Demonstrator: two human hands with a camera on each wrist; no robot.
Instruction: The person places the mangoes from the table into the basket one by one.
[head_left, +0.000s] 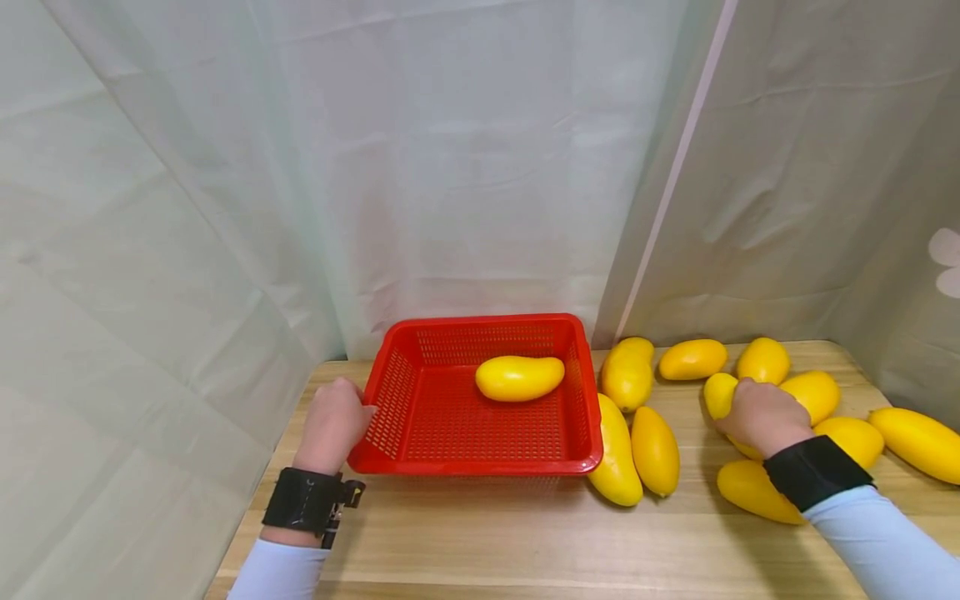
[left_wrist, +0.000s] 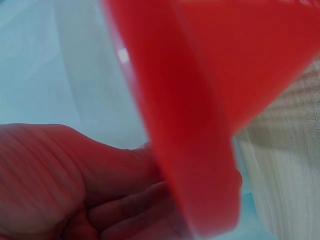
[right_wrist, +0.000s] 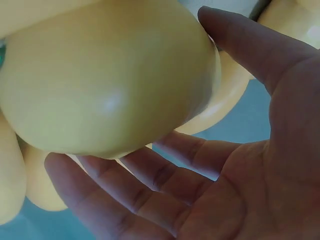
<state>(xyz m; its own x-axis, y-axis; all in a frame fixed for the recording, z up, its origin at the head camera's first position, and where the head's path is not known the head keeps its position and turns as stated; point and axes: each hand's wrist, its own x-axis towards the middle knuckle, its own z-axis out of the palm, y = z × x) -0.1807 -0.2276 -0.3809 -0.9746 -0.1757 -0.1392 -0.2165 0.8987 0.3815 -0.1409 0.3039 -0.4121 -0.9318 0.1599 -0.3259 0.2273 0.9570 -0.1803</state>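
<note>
My left hand (head_left: pixel 333 425) grips the left rim of a red plastic basket (head_left: pixel 472 468); in the left wrist view the thumb and fingers are on either side of that rim. One yellow mango (head_left: pixel 519 378) lies in the basket, towards its back right. Over on the right, my right hand (head_left: pixel 768 415) is among several loose mangoes. It holds one mango (right_wrist: pixel 110 85), thumb on one side and fingers along the other. From the head view, the hand hides part of the fruit there.
Two mangoes, one long (head_left: pixel 617 454) and one shorter (head_left: pixel 656 452), lie just right of the basket. More lie behind and around my right hand, including one (head_left: pixel 918 444) at the far right. Pale curtains (head_left: pixel 480 167) enclose the wooden table (head_left: pixel 525 542) at the back and sides.
</note>
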